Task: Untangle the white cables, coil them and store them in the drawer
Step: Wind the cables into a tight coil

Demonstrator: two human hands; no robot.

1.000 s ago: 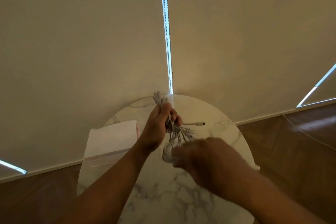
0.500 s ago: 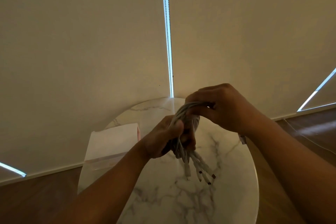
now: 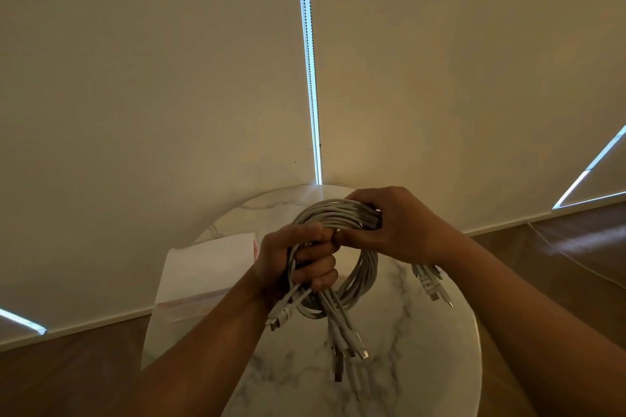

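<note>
Both hands clasp the white cables [image 3: 338, 213] above the marble surface [image 3: 406, 382]: left hand [image 3: 298, 261] fisted round the loop's crossing, right hand [image 3: 399, 223] pinching its top, likely keeping the coil from springing apart

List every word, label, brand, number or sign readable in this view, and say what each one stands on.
None: no text can be read anywhere in this view.
white cables: no print shows on the cords, and the plugs are too small to tell any marking.
white packet: plain face, no lettering visible.
marble table: grey veining only.
blinds: blank.
</note>
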